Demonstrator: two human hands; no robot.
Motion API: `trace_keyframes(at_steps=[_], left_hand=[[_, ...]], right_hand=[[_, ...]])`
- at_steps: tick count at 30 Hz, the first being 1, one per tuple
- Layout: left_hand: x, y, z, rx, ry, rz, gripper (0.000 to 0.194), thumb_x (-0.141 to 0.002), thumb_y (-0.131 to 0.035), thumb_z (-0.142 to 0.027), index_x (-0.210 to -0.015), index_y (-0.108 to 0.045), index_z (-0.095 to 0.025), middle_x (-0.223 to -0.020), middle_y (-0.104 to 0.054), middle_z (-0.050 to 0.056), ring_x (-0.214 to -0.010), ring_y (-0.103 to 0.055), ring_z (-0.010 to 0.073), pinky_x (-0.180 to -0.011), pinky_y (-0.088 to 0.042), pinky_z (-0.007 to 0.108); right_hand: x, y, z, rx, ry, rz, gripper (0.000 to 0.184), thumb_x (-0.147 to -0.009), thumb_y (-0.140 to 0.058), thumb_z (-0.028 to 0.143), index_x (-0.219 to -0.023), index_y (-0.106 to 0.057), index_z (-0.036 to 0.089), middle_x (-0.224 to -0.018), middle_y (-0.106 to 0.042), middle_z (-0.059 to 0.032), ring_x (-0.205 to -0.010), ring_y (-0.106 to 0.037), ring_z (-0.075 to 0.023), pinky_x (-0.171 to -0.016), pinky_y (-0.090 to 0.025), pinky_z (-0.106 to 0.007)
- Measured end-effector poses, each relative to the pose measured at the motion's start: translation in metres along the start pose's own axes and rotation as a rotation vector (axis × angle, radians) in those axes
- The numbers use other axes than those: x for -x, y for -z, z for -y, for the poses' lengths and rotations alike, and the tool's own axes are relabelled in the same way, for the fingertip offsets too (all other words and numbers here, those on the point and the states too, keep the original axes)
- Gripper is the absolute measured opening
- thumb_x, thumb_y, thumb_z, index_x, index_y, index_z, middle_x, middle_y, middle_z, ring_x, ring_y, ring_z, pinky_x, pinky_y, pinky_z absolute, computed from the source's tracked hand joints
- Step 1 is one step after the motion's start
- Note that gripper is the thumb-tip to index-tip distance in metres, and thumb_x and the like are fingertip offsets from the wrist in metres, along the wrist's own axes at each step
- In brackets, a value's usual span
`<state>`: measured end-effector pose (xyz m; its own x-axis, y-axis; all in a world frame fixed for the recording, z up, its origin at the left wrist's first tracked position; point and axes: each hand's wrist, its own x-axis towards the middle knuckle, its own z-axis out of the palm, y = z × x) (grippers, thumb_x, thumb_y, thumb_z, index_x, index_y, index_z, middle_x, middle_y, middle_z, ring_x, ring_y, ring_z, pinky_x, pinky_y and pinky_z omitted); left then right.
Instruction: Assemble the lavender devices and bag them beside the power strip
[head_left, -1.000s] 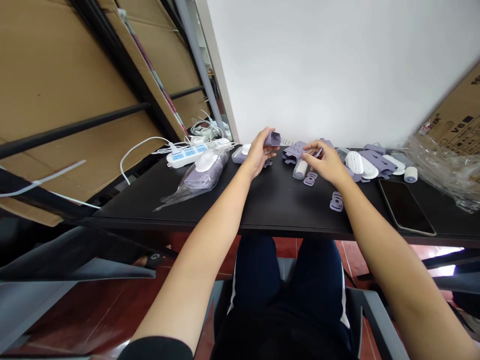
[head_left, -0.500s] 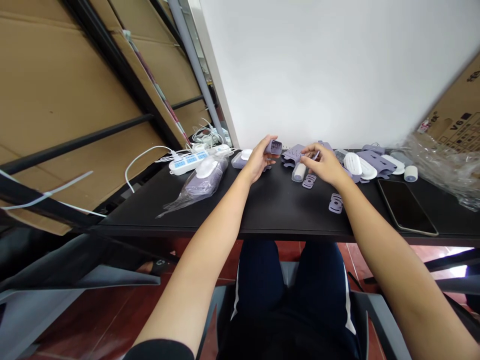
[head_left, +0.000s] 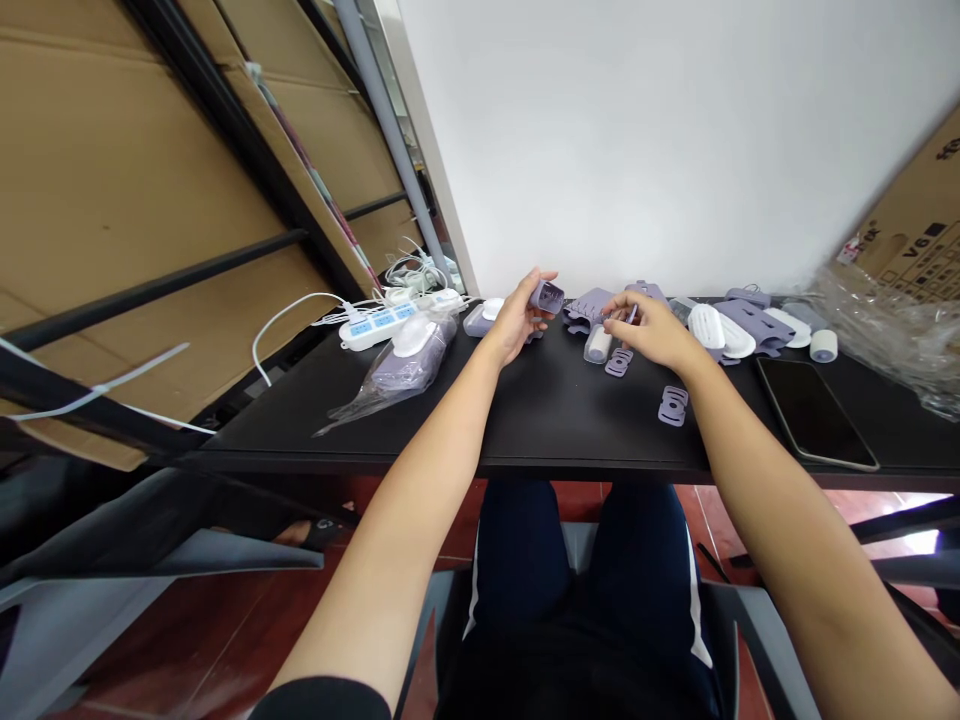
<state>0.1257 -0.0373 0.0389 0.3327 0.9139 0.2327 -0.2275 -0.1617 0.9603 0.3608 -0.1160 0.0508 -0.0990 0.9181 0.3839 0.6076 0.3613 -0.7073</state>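
Observation:
My left hand (head_left: 517,322) is closed around a small purple-grey hollow piece (head_left: 548,297), its open end facing right. My right hand (head_left: 651,328) is closed, thumb and fingertips together above the table; whatever lies between them is too small to make out. Below it are a white roller-shaped piece (head_left: 598,345) in clear wrap and a flat purple cut-out piece (head_left: 619,362). A second flat cut-out (head_left: 673,406) lies nearer the front edge. Folded purple sheets (head_left: 587,309) with slits rest between the hands, against the wall.
A bagged purple item with a white top (head_left: 409,365) and a white power strip (head_left: 379,322) with cables are at left. White oval pads (head_left: 706,328), a white roll (head_left: 823,346), a phone (head_left: 816,412) and crumpled clear plastic (head_left: 892,330) lie to the right. A carton (head_left: 919,235) stands behind.
The hollow purple piece in my left hand has tilted slightly. Both hands stay in nearly the same place.

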Motion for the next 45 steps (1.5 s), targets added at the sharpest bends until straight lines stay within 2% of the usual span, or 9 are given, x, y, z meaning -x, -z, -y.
trace_keyframes(at_steps=[13,23,29,34,36,41,45], left_hand=[[-0.001,0.000,0.003,-0.014,-0.014,0.014,0.062,-0.096,-0.054,-0.071,-0.133,-0.068,-0.024,-0.104,-0.069,0.006,-0.079,-0.065,0.0135,-0.062,-0.041,0.021],[-0.002,-0.005,0.007,-0.025,0.073,0.012,0.057,-0.098,-0.049,-0.068,-0.131,-0.067,-0.024,-0.101,-0.071,0.006,-0.080,-0.065,0.0153,-0.068,-0.043,0.023],[-0.002,-0.005,0.008,-0.022,0.085,0.029,0.059,-0.097,-0.049,-0.070,-0.132,-0.067,-0.025,-0.100,-0.072,0.005,-0.083,-0.066,0.0163,-0.069,-0.043,0.023],[-0.001,-0.007,0.006,0.014,0.095,0.035,0.058,-0.098,-0.049,-0.068,-0.131,-0.068,-0.025,-0.097,-0.072,0.005,-0.078,-0.065,0.0144,-0.066,-0.044,0.023],[0.000,-0.008,0.006,0.021,0.099,0.039,0.057,-0.098,-0.049,-0.067,-0.131,-0.068,-0.025,-0.099,-0.073,0.005,-0.079,-0.066,0.0148,-0.066,-0.044,0.023],[0.001,-0.012,0.006,0.040,0.127,0.063,0.059,-0.097,-0.048,-0.068,-0.133,-0.068,-0.025,-0.102,-0.077,0.006,-0.083,-0.070,0.0165,-0.068,-0.046,0.024],[0.003,-0.018,0.007,0.068,0.164,0.093,0.061,-0.098,-0.045,-0.068,-0.134,-0.067,-0.023,-0.103,-0.078,0.007,-0.083,-0.071,0.0174,-0.069,-0.047,0.025]], right_hand=[[0.001,0.001,0.004,-0.025,0.016,-0.017,0.027,-0.083,-0.068,0.040,-0.103,-0.067,0.023,-0.088,-0.066,-0.0027,-0.074,-0.060,-0.0205,-0.070,-0.048,-0.036],[-0.002,-0.003,-0.002,-0.090,0.081,-0.005,0.025,-0.085,-0.069,0.039,-0.105,-0.067,0.024,-0.096,-0.069,-0.0033,-0.077,-0.062,-0.0204,-0.073,-0.053,-0.038],[0.000,-0.005,0.000,-0.086,0.053,0.005,0.025,-0.085,-0.070,0.040,-0.104,-0.066,0.024,-0.097,-0.069,-0.0031,-0.077,-0.062,-0.0204,-0.072,-0.053,-0.038],[0.005,-0.006,0.006,-0.071,0.041,-0.004,0.036,-0.086,-0.069,0.041,-0.119,-0.062,0.026,-0.094,-0.069,-0.0018,-0.075,-0.063,-0.0209,-0.075,-0.052,-0.039],[0.006,-0.007,0.008,-0.032,0.049,-0.015,0.037,-0.088,-0.068,0.041,-0.122,-0.062,0.027,-0.092,-0.068,-0.0010,-0.076,-0.063,-0.0213,-0.077,-0.051,-0.038],[0.005,-0.014,0.010,0.072,0.051,-0.081,0.029,-0.090,-0.066,0.046,-0.110,-0.067,0.026,-0.089,-0.069,-0.0016,-0.075,-0.062,-0.0212,-0.076,-0.048,-0.036],[0.005,-0.018,0.011,0.145,0.033,-0.181,0.037,-0.091,-0.065,0.045,-0.123,-0.067,0.026,-0.094,-0.073,-0.0037,-0.076,-0.064,-0.0229,-0.077,-0.048,-0.037]])
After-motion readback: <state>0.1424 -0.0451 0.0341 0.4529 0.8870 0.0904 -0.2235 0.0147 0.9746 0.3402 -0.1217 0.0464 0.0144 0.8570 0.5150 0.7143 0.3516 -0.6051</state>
